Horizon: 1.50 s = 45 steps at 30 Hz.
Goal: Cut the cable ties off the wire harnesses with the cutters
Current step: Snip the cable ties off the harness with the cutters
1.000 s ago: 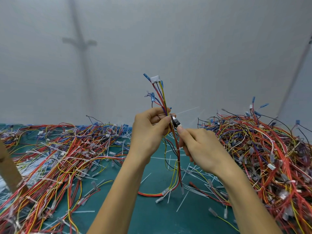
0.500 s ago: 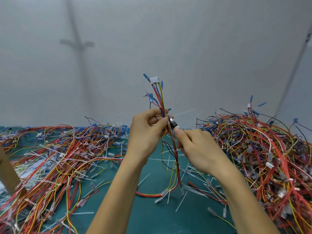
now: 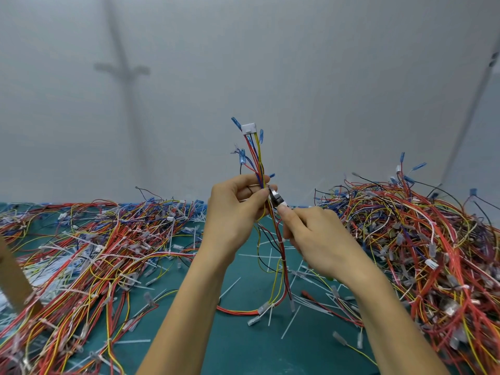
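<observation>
Grey blank wall [image 3: 324, 77] behind. Green surface [image 3: 243, 347] below, mostly buried.

Right heap [image 3: 419, 239]: tall tangle of red, yellow and blue harnesses. Left heap [image 3: 81, 253]: lower and spread flat, with white ties mixed through it. Wooden post [image 3: 13, 277] at the far left edge.

Left grip [image 3: 232, 212]: raised over the middle gap, thumb and fingers pinched together on one wire harness [image 3: 254, 155]. The harness stands upright above the fist and hangs loose below, its tail touching the surface.

Right grip [image 3: 316, 242]: fingers curled round the cutters [image 3: 276, 197], handles hidden in the palm. The black head sits against the bundle, just beside the left thumb. Whether the blades are apart or together I cannot tell.

White connector [image 3: 248, 128] tops the harness, with blue terminals around it. A cable tie [image 3: 281, 240] shows on the hanging part, below both hands. Cut ties [image 3: 290, 322] lie scattered on the surface.

Handling, as judged: the harness is light and limp, and its thin wires splay and snag. Best pinched right next to a tie, so the bundle stays taut. Nip only the plastic band, since the insulation looks easy to nick.
</observation>
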### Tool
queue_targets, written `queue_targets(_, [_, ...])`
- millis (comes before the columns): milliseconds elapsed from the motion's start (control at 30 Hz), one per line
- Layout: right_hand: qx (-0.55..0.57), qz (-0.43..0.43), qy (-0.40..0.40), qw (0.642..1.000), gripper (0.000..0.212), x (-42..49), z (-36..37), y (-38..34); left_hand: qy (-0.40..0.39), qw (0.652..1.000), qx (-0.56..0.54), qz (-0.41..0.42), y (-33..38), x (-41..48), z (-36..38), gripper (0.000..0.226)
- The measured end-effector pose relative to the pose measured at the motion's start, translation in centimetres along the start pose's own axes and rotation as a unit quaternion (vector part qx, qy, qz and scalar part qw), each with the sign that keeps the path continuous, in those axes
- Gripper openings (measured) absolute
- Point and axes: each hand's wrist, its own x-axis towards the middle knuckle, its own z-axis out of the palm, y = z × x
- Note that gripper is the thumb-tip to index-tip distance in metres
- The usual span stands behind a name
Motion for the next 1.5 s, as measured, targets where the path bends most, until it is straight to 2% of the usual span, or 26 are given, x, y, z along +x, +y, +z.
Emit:
queue_targets(133, [0.119,0.038,-0.017,0.992,0.058,0.0,-0.4,0.2,-0.027,1.0,-0.01,-0.003,0.4,0.0,-0.7,0.019])
queue_targets(200, [0.201,0.055,0.016,0.978,0.055,0.1,-0.7,0.3,-0.04,0.999,-0.011,-0.003,0.7,0.1,-1.5,0.019])
queue_targets(300, [0.279,0.056,0.107,0.953,0.049,0.4,-1.0,0.3,-0.039,0.999,-0.03,-0.005,1.1,0.1,-2.4,0.016])
queue_targets(367, [0.28,0.062,0.157,0.945,0.041,0.5,-0.9,0.5,-0.02,0.999,-0.036,-0.011,1.2,0.1,-2.5,0.011])
queue_targets(467, [0.258,0.09,0.171,0.946,0.022,0.8,-0.5,1.1,0.004,0.998,-0.05,-0.029,1.1,0.3,-2.5,0.012])
queue_targets(533, [0.263,0.107,0.163,0.945,0.016,1.0,-0.3,1.6,-0.001,0.998,-0.05,-0.044,1.0,0.4,-2.6,0.012])
queue_targets(700, [0.262,0.126,0.137,0.947,0.017,1.0,-0.3,2.0,-0.022,0.999,-0.001,-0.031,0.6,0.5,-3.2,0.019])
queue_targets(867, [0.274,0.091,0.07,0.955,0.009,0.7,-0.9,1.2,0.01,0.999,0.021,-0.022,0.4,0.5,-3.7,0.024])
queue_targets(1000, [0.236,0.065,0.041,0.969,0.009,0.7,-0.5,1.0,0.036,0.999,0.017,-0.023,0.5,0.6,-3.8,0.024])
queue_targets(1133, [0.212,0.045,0.105,0.971,0.01,0.8,-0.4,0.9,0.025,0.999,0.02,-0.019,0.5,0.6,-4.0,0.015])
queue_targets(1333, [0.246,0.062,0.236,0.938,0.008,0.9,-1.0,1.4,-0.027,0.999,0.036,-0.017,0.6,0.4,-4.1,0.015])
queue_targets(1500, [0.232,0.038,0.244,0.941,0.01,0.6,-1.7,1.1,-0.048,0.998,0.041,-0.01,0.8,0.3,-3.6,0.02])
